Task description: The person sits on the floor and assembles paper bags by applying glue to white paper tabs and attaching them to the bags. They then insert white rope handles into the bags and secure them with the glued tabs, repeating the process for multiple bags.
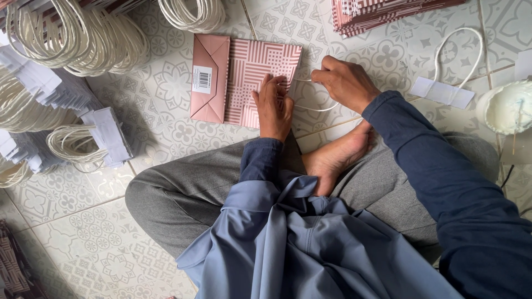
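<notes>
A flat pink paper bag (244, 77) with a white geometric pattern lies on the tiled floor in front of my crossed legs, its folded bottom with a barcode sticker to the left. My left hand (273, 105) presses flat on the bag's right end. Just right of it, my right hand (346, 83) pinches a white cord handle (316, 108) at the bag's open edge; the cord loops out beneath both hands.
Bundles of white cord handles with paper tabs (83, 39) are piled at the left and top. A stack of pink bags (382, 14) lies at the top right. One loose handle with a white tab (443, 91) and a white bowl of glue (507, 108) sit at the right.
</notes>
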